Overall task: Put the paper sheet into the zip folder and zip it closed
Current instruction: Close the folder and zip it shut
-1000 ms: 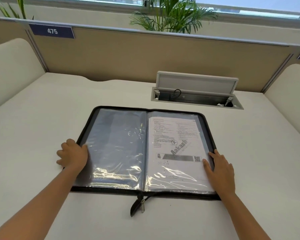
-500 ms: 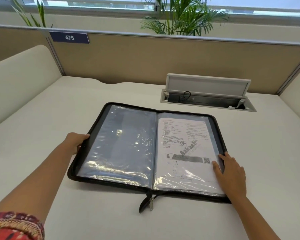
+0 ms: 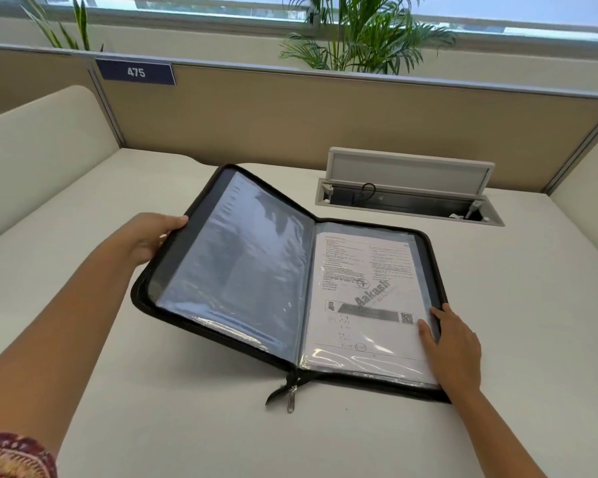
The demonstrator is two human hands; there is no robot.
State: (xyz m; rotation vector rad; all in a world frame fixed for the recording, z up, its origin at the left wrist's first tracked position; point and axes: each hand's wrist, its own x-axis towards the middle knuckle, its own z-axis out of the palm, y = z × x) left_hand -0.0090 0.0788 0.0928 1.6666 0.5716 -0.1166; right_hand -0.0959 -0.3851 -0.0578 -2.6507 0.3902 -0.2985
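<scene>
White desk (image 3: 497, 339) w/ open zip folder (image 3: 173, 270) on it, cable box (image 3: 408, 201) recessed behind.

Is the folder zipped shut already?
No. The zip folder lies open on the desk, its left cover raised by the left hand, with the paper sheet showing inside.

Black zip folder (image 3: 173, 312), white printed paper sheet (image 3: 363, 291), beige partition (image 3: 325, 119), red patterned sleeve (image 3: 11, 457)
</scene>
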